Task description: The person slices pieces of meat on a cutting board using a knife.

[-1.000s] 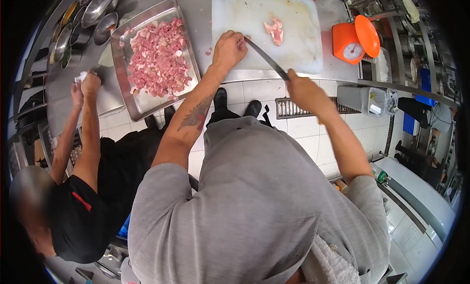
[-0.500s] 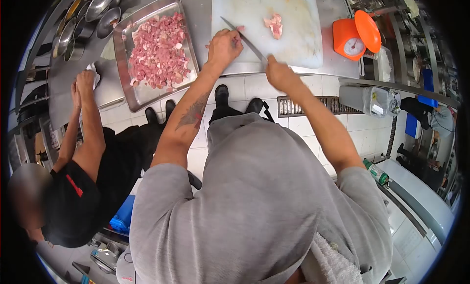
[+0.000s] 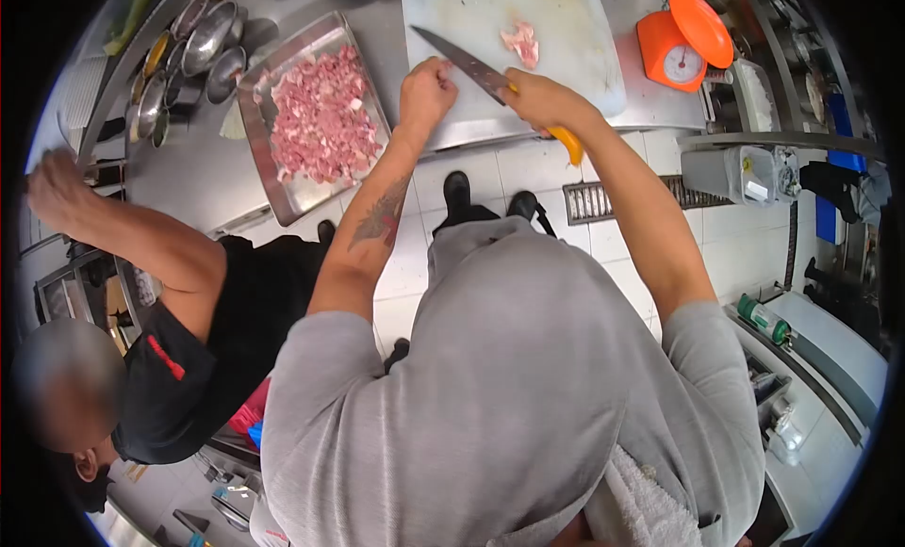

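Note:
My right hand (image 3: 547,102) is wrapped round the yellow handle of a kitchen knife (image 3: 462,65). The long blade slants up to the left over the white cutting board (image 3: 584,76). Near the board's left front corner, my left hand (image 3: 427,93) has its fingers curled together beside the blade; what they hold, if anything, is too hidden to name. A small piece of raw meat (image 3: 521,44) lies on the board, apart from both hands. Left of the board, a metal tray (image 3: 294,194) holds a heap of diced raw meat (image 3: 325,118).
An orange kitchen scale (image 3: 674,52) stands right of the board. Several metal bowls (image 3: 209,38) sit at the back left. A co-worker in black (image 3: 179,377) stands close on my left, one arm stretched towards the far left. A floor drain grate (image 3: 622,200) lies below the counter.
The knife blade has turned to show its flat side, and its yellow handle has come into sight. My left hand has closed up. The co-worker's hand has moved away to the left.

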